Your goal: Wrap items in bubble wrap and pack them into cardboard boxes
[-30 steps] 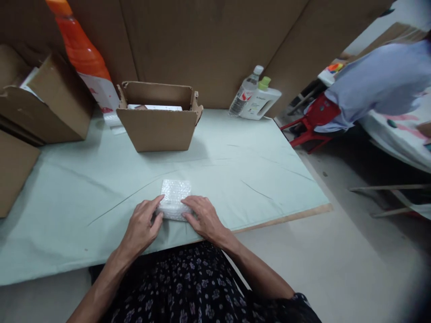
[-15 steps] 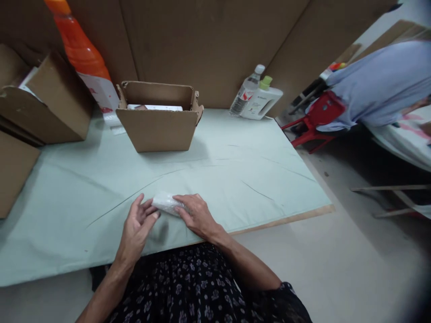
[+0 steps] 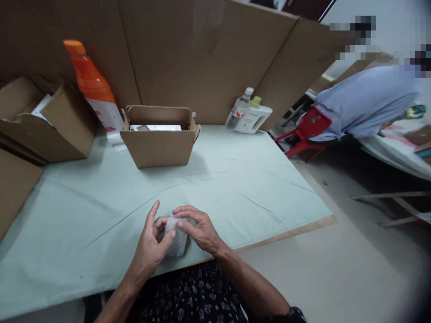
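Holds a bubble-wrap packet (image 3: 177, 246) at lower centre of the frame, gripped between left hand (image 3: 153, 242) and right hand (image 3: 203, 229). Looks wrapped on the visible faces; cannot tell of any folding or sealing left. Has the near edge of the table (image 3: 269, 215) close below, room for sliding towards centre right, a cardboard box (image 3: 156, 150) beyond, left of upper centre, and a clear bottle (image 3: 237, 111) farther right.

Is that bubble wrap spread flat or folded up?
Folded up: the bubble wrap makes a compact packet between the left hand and right hand.
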Demonstrator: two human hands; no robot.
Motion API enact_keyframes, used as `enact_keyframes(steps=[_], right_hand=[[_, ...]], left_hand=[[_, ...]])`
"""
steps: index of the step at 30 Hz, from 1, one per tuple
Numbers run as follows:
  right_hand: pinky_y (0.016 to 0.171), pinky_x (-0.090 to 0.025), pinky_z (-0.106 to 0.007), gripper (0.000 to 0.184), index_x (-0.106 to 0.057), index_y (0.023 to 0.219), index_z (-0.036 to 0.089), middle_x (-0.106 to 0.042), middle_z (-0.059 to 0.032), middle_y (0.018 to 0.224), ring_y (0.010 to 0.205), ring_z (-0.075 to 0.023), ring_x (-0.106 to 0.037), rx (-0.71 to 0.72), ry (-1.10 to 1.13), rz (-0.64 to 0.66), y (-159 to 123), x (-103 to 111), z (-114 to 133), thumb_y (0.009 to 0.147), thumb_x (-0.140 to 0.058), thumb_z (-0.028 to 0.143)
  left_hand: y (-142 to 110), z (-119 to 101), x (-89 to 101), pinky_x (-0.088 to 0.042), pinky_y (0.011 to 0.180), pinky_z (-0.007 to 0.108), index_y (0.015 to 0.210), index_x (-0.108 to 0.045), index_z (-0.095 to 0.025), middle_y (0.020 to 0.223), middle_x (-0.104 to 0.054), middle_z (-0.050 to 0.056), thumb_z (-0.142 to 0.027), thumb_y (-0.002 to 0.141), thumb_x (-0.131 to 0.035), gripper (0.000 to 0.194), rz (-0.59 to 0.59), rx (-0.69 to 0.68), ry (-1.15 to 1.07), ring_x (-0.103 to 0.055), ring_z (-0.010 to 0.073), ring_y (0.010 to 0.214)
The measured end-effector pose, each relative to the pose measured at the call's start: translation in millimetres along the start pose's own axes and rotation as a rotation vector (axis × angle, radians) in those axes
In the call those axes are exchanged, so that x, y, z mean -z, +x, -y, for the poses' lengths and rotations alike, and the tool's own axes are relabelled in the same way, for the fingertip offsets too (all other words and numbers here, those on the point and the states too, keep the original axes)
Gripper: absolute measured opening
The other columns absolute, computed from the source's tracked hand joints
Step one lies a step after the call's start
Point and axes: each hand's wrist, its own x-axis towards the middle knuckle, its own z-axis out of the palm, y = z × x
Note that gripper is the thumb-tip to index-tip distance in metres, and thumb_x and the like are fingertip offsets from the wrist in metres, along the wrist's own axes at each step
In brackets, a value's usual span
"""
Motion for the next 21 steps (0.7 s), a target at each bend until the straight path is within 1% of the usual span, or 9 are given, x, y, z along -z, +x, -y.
enact_keyframes(steps=[3,5,7,9,12,14,16,18,21], right_hand=[[0.085,-0.054,-0.033,0.034,-0.074,0.102,0.019,-0.074,-0.0067,0.098,0.091,-0.0195,-0.067,-0.130,0.135,-0.159,1,0,-7,0.087,-0.070,0.050],[0.075,-0.052,-0.029,0.037,-0.072,0.105,0.018,-0.072,-0.0050,0.091,0.080,-0.0169,-0.064,-0.192,0.173,-0.159,3,4,-10,0.086,-0.071,0.049],[0.078,-0.050,-0.029,0.037,-0.070,0.110,0.018,-0.071,-0.0041,0.094,0.083,-0.0163,-0.063,-0.185,0.114,-0.082,7,12,-9,0.083,-0.074,0.043],[0.080,-0.048,-0.028,0.035,-0.070,0.110,0.018,-0.069,-0.0023,0.094,0.084,-0.0155,-0.061,-0.159,-0.009,0.054,13,22,-3,0.080,-0.075,0.034],[0.068,-0.043,-0.025,0.019,-0.071,0.095,0.017,-0.064,0.0018,0.078,0.072,-0.0130,-0.054,-0.151,-0.238,0.294,24,40,20,0.079,-0.073,0.027],[0.064,-0.041,-0.024,0.011,-0.070,0.086,0.017,-0.061,0.0027,0.072,0.068,-0.0125,-0.052,-0.091,-0.355,0.321,37,53,45,0.081,-0.071,0.026],[0.068,-0.045,-0.025,0.010,-0.069,0.086,0.018,-0.063,0.0014,0.076,0.072,-0.0136,-0.056,0.037,-0.375,0.192,57,66,75,0.083,-0.071,0.028],[0.075,-0.049,-0.028,0.015,-0.068,0.092,0.019,-0.068,-0.0006,0.086,0.080,-0.0151,-0.060,0.191,-0.297,-0.001,88,80,105,0.085,-0.070,0.032],[0.080,-0.052,-0.029,0.024,-0.066,0.102,0.019,-0.070,-0.0016,0.095,0.086,-0.0151,-0.064,0.373,-0.241,-0.232,149,98,132,0.086,-0.068,0.037]], left_hand=[[3,11,-2.3,-0.049,0.101,0.040,0.161,-0.006,-0.020,0.120,-0.066,0.011,-0.038,0.084,-0.066,0.099,0.023,-0.001,-0.058,-0.066,0.0219,0.112],[4,16,-1.8,-0.051,0.097,0.039,0.161,-0.011,-0.019,0.116,-0.067,0.011,-0.038,0.087,-0.063,0.092,0.028,0.039,-0.012,-0.067,0.0214,0.106],[4,17,0.5,-0.052,0.087,0.035,0.160,-0.016,-0.019,0.104,-0.068,0.007,-0.039,0.088,-0.058,0.086,-0.006,0.054,0.071,-0.067,0.0193,0.092],[5,13,5.0,-0.052,0.078,0.033,0.160,-0.021,-0.018,0.094,-0.066,0.003,-0.039,0.088,-0.056,0.083,-0.018,0.022,0.161,-0.064,0.0173,0.081],[13,-1,17.6,-0.050,0.074,0.031,0.158,-0.029,-0.019,0.086,-0.064,0.000,-0.038,0.087,-0.059,0.079,0.118,-0.033,0.252,-0.061,0.0158,0.073],[26,-13,29.4,-0.052,0.077,0.032,0.156,-0.034,-0.020,0.091,-0.067,0.003,-0.041,0.084,-0.064,0.081,0.186,-0.052,0.223,-0.065,0.0177,0.081],[45,-23,41.5,-0.053,0.087,0.035,0.154,-0.036,-0.019,0.103,-0.071,0.008,-0.046,0.082,-0.068,0.084,0.129,-0.082,0.134,-0.068,0.0215,0.096],[68,-25,50.6,-0.051,0.096,0.039,0.150,-0.040,-0.016,0.112,-0.072,0.012,-0.051,0.081,-0.069,0.082,-0.026,-0.116,0.072,-0.067,0.0239,0.106],[95,-14,55.1,-0.052,0.097,0.042,0.136,-0.053,-0.014,0.106,-0.074,0.012,-0.053,0.080,-0.068,0.070,-0.216,-0.152,0.103,-0.068,0.0237,0.101]])
